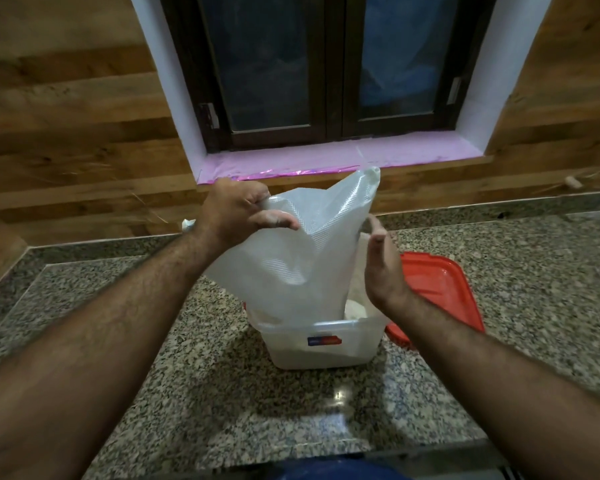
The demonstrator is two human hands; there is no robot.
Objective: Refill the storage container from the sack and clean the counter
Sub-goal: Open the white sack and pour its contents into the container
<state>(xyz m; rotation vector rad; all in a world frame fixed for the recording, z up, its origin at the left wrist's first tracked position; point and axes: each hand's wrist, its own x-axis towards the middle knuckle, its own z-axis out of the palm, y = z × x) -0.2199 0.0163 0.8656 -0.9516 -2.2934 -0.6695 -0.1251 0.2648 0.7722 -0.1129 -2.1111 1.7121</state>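
A translucent white plastic sack (305,244) stands upended, its lower end inside a clear storage container (321,344) on the granite counter (222,393). My left hand (238,211) pinches the sack's upper left corner. Beside the sack's right side is my right hand (383,268), open and flat with the fingers pointing up; I cannot tell whether it touches the sack. White powder shows inside the container at the right. The container's red lid (444,289) lies on the counter behind my right hand.
A dark window with a pink-lined sill (343,157) sits in the wood-panelled wall behind the counter. A small white scrap (187,225) lies at the counter's back edge, left of my left hand. A blue object (340,471) shows at the bottom edge.
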